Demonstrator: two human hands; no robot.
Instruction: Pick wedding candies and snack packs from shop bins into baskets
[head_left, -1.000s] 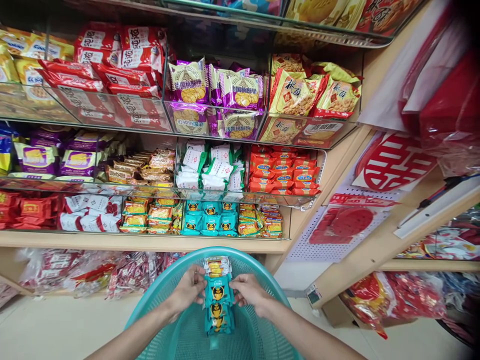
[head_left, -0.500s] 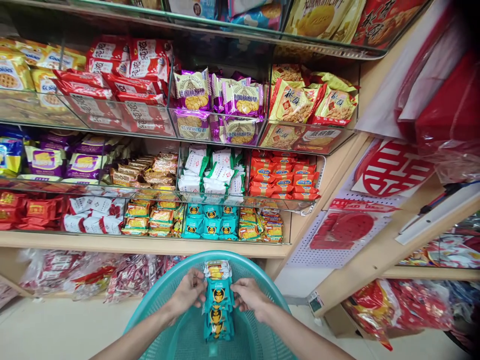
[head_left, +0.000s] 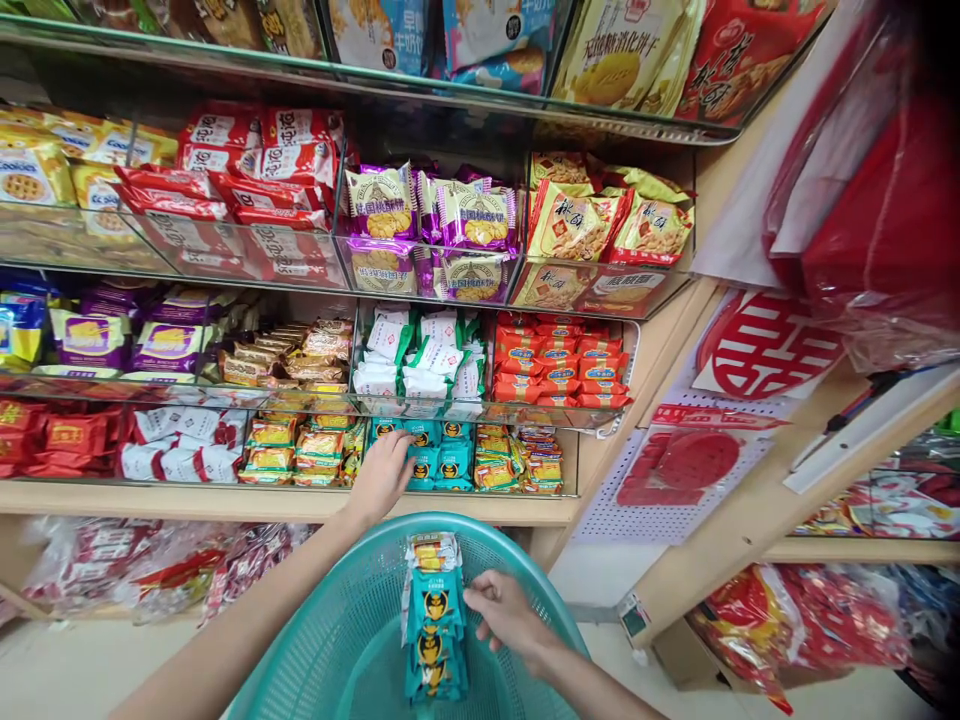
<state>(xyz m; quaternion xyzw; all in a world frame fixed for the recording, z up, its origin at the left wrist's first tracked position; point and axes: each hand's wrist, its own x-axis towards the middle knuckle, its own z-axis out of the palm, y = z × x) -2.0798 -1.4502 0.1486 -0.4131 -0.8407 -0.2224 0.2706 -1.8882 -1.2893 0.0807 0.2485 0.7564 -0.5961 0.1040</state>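
My left hand (head_left: 384, 470) reaches to the lowest shelf, its fingertips at the small teal snack packets (head_left: 421, 468) with a round black and yellow emblem. Its fingers look stretched out, and I see nothing held in them. A column of the same teal packets (head_left: 435, 645) lies overlapping inside the teal plastic basket (head_left: 300, 630). At the column's far end is a white and yellow packet (head_left: 433, 552). Just to the right of the column, my right hand (head_left: 504, 615) hovers over the basket, fingers loosely bent and apart, holding nothing visible.
Glass-fronted shelves hold purple biscuit packets (head_left: 476, 215), white and green packets (head_left: 435, 355) and orange-red packets (head_left: 559, 360). The wooden shelf edge (head_left: 480, 507) runs just behind the basket. Plastic-bagged goods (head_left: 810, 625) lie at the lower right.
My left hand has left the column in the basket and moved up to the teal packets on the shelf. My right hand has drawn slightly away from the column. The view has shifted a little.
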